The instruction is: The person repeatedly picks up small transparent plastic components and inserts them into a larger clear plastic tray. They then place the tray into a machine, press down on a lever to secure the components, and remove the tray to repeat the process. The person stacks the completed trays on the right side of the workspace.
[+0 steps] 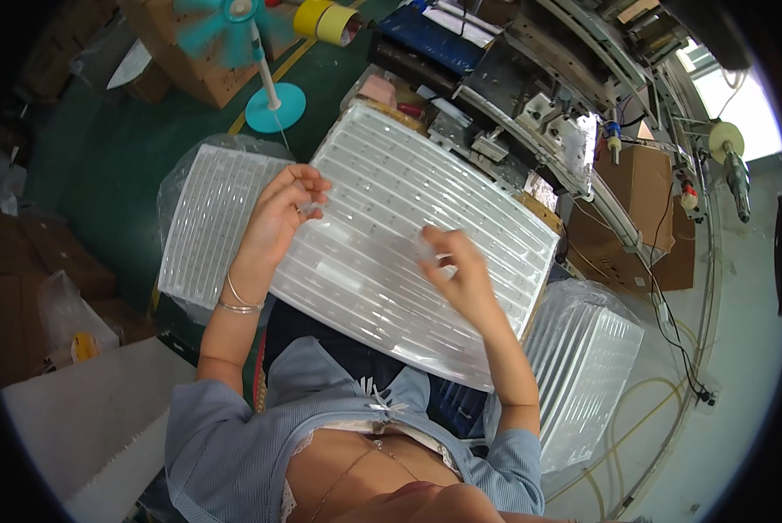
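A wide white ribbed tray [347, 235] lies tilted in front of me, with rows of small clear pieces along its channels. My left hand [284, 213] hovers at the tray's left edge, its fingers loosely curled and apart, with nothing visible in them. Over the right middle of the tray is my right hand [462, 277], slightly blurred. Its thumb and index finger are bent toward each other around something small and see-through that I cannot make out. A pale rectangular label [339, 272] shows on the tray's near left part.
A second ribbed tray [212, 227] in clear film is at left; a stack of wrapped trays [578, 375] stands at right. Beyond the big tray is a metal machine [530, 113]. A turquoise fan [275, 108], cardboard boxes [639, 205] and a hanging tool [737, 185] surround the place.
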`<state>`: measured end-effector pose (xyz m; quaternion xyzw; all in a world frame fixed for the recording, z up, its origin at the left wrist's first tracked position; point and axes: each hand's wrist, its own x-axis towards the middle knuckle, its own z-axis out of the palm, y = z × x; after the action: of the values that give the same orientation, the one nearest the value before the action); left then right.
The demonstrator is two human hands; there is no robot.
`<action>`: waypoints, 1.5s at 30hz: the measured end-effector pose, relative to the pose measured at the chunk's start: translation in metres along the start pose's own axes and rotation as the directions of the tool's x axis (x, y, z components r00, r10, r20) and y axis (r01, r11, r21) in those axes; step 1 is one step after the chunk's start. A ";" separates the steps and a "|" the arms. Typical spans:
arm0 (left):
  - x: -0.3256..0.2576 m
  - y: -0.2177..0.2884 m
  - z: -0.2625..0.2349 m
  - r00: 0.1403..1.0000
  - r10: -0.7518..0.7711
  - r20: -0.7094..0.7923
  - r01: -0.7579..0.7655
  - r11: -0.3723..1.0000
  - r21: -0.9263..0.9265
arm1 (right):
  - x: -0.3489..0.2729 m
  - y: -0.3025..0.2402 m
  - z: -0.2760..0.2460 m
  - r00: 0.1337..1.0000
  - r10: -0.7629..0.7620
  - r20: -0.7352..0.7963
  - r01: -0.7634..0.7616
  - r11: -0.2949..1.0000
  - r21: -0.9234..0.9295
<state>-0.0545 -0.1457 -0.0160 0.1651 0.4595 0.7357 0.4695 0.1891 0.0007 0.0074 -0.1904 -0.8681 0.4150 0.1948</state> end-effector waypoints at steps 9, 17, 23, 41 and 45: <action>0.039 0.001 0.054 0.905 0.113 0.410 -0.403 0.533 0.744 | 0.003 0.046 -0.069 0.881 0.312 -0.357 -0.218 0.935 0.280; 0.105 0.015 0.162 0.709 0.394 0.584 -0.616 -0.055 0.786 | 0.011 0.043 -0.111 0.837 0.186 -0.515 -0.068 0.968 0.240; 0.165 0.017 0.238 0.533 0.534 0.656 -0.528 -0.396 0.751 | 0.008 0.054 -0.134 0.739 0.220 -0.636 -0.138 0.975 0.175; 0.093 0.037 0.087 0.970 0.147 0.196 -0.234 0.791 0.566 | 0.164 0.063 -0.159 0.721 -0.426 -0.547 -0.160 0.665 -0.729; 0.060 0.037 0.049 0.947 0.310 0.084 -0.284 0.685 0.671 | 0.148 0.058 -0.161 0.742 -0.386 -0.549 -0.070 0.769 -0.635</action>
<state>-0.0716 -0.0750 0.0292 0.3828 0.6701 0.5872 0.2439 0.1531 0.2119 0.0813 -0.2961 -0.8439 -0.0056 0.4474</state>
